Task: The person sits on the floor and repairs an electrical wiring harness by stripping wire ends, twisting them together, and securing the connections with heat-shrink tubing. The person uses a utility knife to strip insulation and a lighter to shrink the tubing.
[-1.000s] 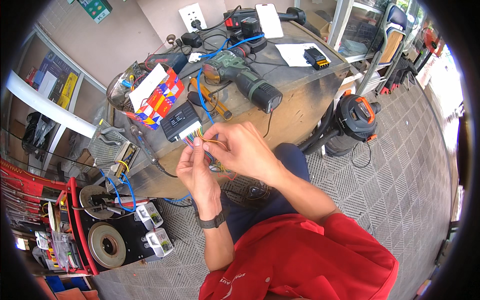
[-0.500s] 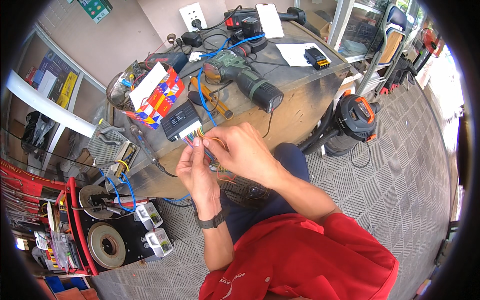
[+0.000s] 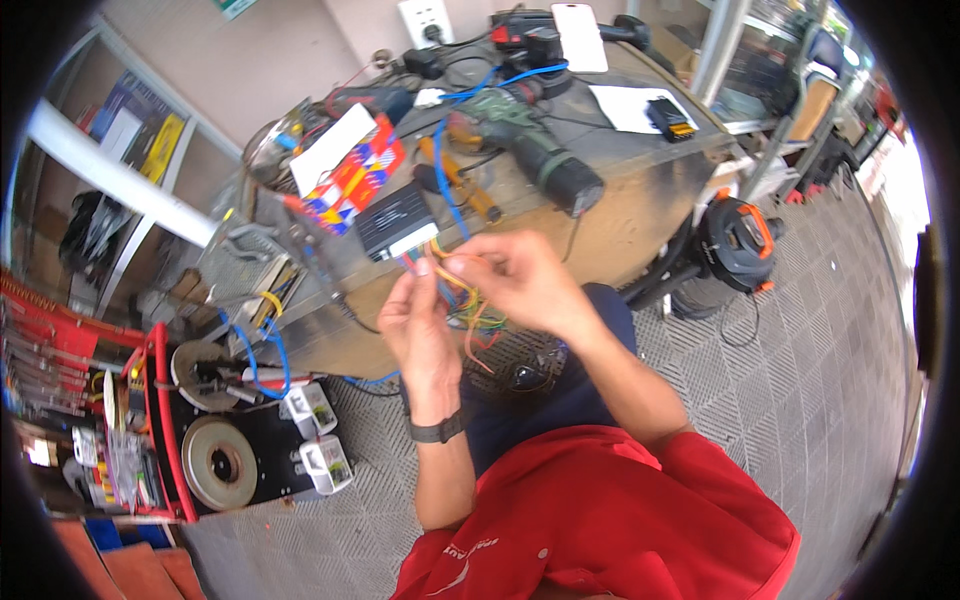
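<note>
A black box-shaped module (image 3: 393, 215) with a white connector edge lies near the front of the workbench. Out of that edge comes a bundle of coloured wires (image 3: 462, 303), loose ends hanging below my hands. My left hand (image 3: 415, 325) pinches the bundle close to the connector, thumb uppermost. Just to its right, my right hand (image 3: 525, 280) has thumb and forefinger together on an orange wire (image 3: 474, 342) from the bundle; its other fingers are curled. Blur hides the exact contact at the fingertips.
Behind the module lie orange-handled tools (image 3: 465, 190), a green cordless drill (image 3: 540, 150) and a patterned box (image 3: 355, 175). A blue cable (image 3: 443, 185) crosses the bench. A soldering iron (image 3: 325, 270) rests left; a vacuum cleaner (image 3: 735, 240) stands right.
The whole view has shifted, so the bench appears farther right and higher. My right hand has drawn slightly away from my left, and the orange wire hangs more visibly below it.
</note>
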Tool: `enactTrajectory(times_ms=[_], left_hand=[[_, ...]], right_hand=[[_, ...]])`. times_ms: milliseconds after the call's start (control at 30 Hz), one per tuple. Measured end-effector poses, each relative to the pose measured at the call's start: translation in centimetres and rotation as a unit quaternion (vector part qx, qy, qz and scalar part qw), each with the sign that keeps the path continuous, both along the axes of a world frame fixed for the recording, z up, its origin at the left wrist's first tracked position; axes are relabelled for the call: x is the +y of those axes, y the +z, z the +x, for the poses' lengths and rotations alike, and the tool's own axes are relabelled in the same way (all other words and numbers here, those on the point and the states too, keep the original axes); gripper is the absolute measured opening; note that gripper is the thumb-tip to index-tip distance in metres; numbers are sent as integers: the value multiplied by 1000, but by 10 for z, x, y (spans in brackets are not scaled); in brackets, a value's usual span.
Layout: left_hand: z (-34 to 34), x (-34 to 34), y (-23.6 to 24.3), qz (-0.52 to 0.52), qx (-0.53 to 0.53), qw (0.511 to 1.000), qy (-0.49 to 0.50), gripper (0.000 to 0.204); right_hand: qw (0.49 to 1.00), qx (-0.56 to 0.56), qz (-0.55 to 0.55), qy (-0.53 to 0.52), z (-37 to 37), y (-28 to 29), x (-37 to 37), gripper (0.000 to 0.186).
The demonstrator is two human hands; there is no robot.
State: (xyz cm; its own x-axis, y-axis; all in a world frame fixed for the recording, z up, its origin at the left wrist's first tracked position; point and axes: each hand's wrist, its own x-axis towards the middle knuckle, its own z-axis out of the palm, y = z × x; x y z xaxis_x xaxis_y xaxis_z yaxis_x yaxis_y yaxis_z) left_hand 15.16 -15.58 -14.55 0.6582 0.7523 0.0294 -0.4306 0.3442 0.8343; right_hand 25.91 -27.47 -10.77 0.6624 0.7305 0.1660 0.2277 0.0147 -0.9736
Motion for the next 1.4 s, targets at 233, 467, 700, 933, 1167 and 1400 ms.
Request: enactTrajectory(times_ms=[233, 467, 700, 933, 1167, 1400], left_hand=[[-4, 3, 0, -9, 5, 1000, -15, 29], [-6, 3, 2, 1, 14, 1000, -19, 26], [-6, 3, 2, -24, 5, 1000, -13, 19], [-5, 6, -1, 14, 26, 1000, -9, 14], [-4, 4, 0, -34, -5, 999, -7, 17], [-10, 9, 4, 5, 43, 999, -13, 21]], right_hand=[[997, 53, 47, 9, 1, -11, -4, 27], [999, 12, 35, -39, -8, -7, -8, 25], [999, 2, 21, -42, -10, -3, -7, 18], [992, -96, -35, -74, -17, 7, -9, 15], [993, -70, -64, -71, -15, 11, -12, 17], [994, -84, -35, -63, -17, 14, -9, 19]])
